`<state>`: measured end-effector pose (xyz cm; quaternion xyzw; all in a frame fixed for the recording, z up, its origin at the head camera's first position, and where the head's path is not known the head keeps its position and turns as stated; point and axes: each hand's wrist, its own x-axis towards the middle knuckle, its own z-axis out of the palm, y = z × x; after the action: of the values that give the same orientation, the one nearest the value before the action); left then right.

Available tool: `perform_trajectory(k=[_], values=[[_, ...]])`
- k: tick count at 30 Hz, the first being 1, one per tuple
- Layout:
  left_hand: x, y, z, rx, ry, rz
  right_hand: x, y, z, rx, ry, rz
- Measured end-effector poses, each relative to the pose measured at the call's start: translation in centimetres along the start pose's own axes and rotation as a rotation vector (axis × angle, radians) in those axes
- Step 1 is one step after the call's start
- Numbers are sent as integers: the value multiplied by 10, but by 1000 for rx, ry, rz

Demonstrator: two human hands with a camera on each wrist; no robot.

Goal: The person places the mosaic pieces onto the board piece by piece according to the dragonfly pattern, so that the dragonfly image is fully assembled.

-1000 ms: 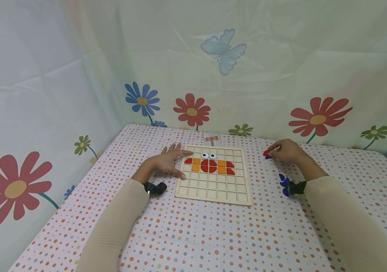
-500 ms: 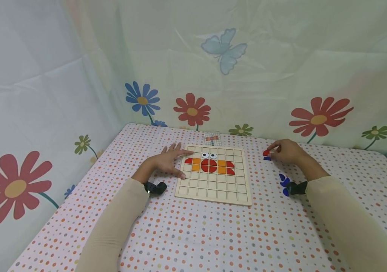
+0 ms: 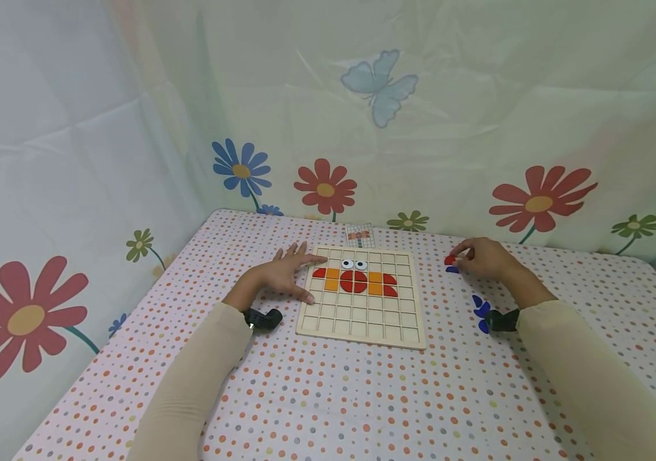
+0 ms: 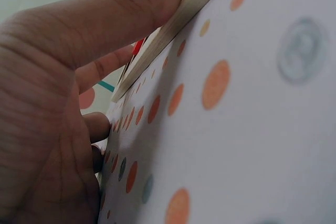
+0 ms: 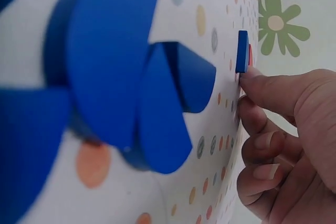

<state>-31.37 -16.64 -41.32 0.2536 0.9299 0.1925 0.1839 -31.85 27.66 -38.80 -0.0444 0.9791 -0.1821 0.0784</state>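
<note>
Both arms wore long, plain beige sleeves, the left sleeve finely creased across the forearm a good way behind the fingers, the right sleeve smoother. Each cuff stopped short of the wrist, behind the fingers. Just ahead of the left cuff sat a black wrist camera with a rounded, knob-like end and a small bright spot on its underside. A matching dark camera, blocky and narrowing toward the cuff, sat behind the right fingers, whose nails looked smooth and rounded.
</note>
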Motion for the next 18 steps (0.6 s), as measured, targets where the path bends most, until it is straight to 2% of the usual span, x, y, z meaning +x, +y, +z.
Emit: perform_trajectory(k=[8,18], values=[[-1,-1,-2,-4,1,-1,-2,-7,1,-56,42,-16],[-1,-1,1,-4,-3,4,-1,-7,5,-99,39,-8]])
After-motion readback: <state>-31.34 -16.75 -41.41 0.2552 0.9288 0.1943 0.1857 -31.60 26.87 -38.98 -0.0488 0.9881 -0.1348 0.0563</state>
